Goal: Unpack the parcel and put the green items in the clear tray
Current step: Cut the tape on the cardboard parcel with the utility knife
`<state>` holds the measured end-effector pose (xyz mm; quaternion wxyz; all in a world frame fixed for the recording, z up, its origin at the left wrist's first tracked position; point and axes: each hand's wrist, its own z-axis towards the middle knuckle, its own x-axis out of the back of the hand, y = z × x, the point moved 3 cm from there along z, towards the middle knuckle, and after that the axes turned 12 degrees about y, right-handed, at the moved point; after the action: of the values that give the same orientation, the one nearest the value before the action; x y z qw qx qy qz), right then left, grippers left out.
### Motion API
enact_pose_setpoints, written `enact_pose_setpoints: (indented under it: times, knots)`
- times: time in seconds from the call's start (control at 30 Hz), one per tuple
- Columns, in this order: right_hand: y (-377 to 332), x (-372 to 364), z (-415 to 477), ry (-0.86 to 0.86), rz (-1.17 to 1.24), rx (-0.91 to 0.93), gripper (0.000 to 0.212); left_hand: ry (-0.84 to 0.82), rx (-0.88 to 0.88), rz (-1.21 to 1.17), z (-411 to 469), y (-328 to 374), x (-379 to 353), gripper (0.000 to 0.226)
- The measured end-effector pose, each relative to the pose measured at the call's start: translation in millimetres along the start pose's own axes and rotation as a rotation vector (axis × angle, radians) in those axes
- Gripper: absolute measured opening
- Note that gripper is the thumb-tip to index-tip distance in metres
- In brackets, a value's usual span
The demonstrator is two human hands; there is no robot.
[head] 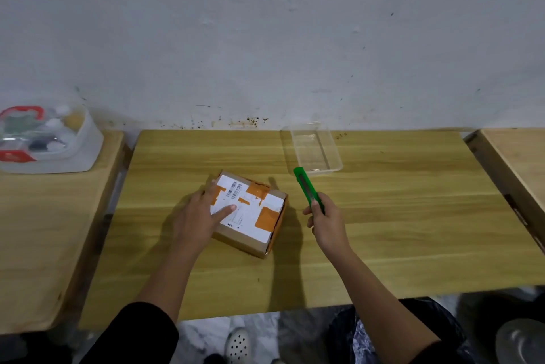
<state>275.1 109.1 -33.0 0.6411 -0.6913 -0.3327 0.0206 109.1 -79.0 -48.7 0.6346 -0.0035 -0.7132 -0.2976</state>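
Note:
A small cardboard parcel (259, 222) with a white label and orange tape lies closed on the middle of the wooden table (383, 216). My left hand (200, 216) rests flat on its left side, fingers spread over the label. My right hand (327, 225) is to the right of the parcel and grips a green utility knife (306, 186) that points up and away toward the tray. An empty clear tray (330, 169) stands at the back of the table near the wall, just beyond the knife's tip.
A lidded clear box (50, 139) with a red handle and mixed small things stands on a second table at the left. Another wooden surface (519, 163) adjoins on the right. The wall runs behind the tables. My legs and a shoe show below the front edge.

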Motion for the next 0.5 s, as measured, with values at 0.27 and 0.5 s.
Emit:
enact_pose_setpoints:
  times: [0.27, 0.5]
  knots:
    - [-9.5, -39.4, 20.2, -0.048, -0.018, 0.073, 0.035, 0.26, 0.492, -0.447, -46.5, 28.9, -11.0, 0.075]
    - [-17.3, -69.6, 46.7, -0.032, -0.059, 0.094, 0.031, 0.148, 0.325, -0.65, -15.7, 1.7, -19.3, 0.075]
